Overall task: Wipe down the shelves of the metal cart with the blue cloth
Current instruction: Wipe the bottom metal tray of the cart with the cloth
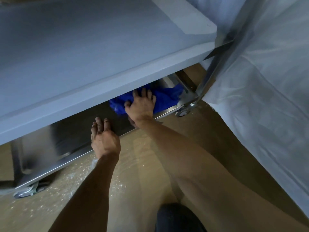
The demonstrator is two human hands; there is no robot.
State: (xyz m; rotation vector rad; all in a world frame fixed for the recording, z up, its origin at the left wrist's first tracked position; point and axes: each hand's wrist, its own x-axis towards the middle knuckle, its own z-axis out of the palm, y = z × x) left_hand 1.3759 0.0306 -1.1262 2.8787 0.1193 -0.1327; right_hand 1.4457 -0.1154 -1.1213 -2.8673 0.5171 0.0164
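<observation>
We find the crumpled blue cloth (pixel 167 97) lying on the bottom stainless-steel shelf (pixel 80 131) of the metal cart, toward its right end, close to the corner post and the caster wheel (pixel 182 112). The right hand (pixel 142 104) rests on top of the cloth with fingers spread and pressing down; it is flat upon the fabric and not clenched round it. The left hand (pixel 104 139) hovers at the shelf's front lip with fingers loosely extended and holds nothing; whether it touches the edge we cannot tell. The upper pale grey shelf (pixel 83 47) overhangs and hides the rear of the lower one. White translucent plastic sheeting (pixel 259 81) hangs just beside the right post. In our judgement the step in hand is the wiping of the bottom shelf. To do it well, we recommend keeping the palm flat so the cloth stays spread beneath it, drawing long overlapping strokes from the right corner leftward, reaching fully under the overhang to the hidden back edge, and steadying the wheeled cart with the free hand so it does not roll.
</observation>
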